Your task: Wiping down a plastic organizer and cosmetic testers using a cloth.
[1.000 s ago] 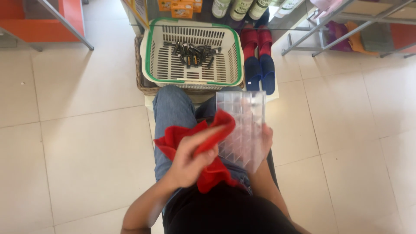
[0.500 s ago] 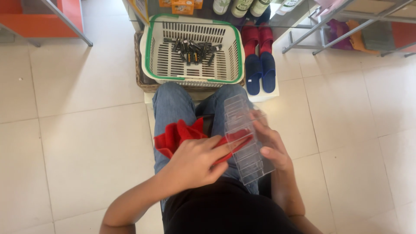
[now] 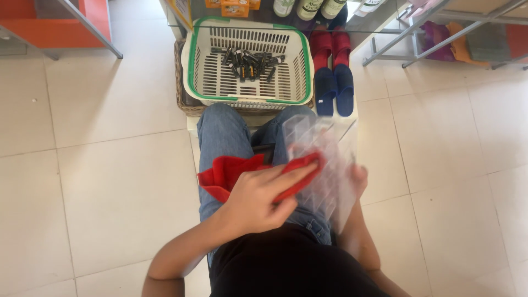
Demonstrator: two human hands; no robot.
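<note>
Two hands at work over my lap, seated. My left hand (image 3: pixel 258 198) lies closed over a red cloth (image 3: pixel 231 173), fingers pressing a fold of it flat against a clear plastic compartment tray (image 3: pixel 322 162). The tray stands tilted on my right thigh, at about 2 o'clock from the left hand. My right hand (image 3: pixel 358 179) is behind the tray's far edge, mostly hidden; only fingertips show through the blurred plastic, so I cannot tell how tightly it clasps, though it appears to be propping the tray.

Rest of the cloth bunches on my left thigh, over blue jeans (image 3: pixel 220 132).

Floor: large pale cream tiles (image 3: pixel 110 192) with thin grout lines, lit bright. At 12 o'clock, just past my knees, a white slotted basket with a green rim (image 3: pixel 193 66) sits inside a brown wicker one, holding a heap of small dark cylinders (image 3: pixel 247 59). At 1 o'clock, blue slippers (image 3: pixel 334 91). Metal rack legs (image 3: pixel 401 41) at 2 o'clock; orange shelf (image 3: pixel 96 19) at 10
</note>
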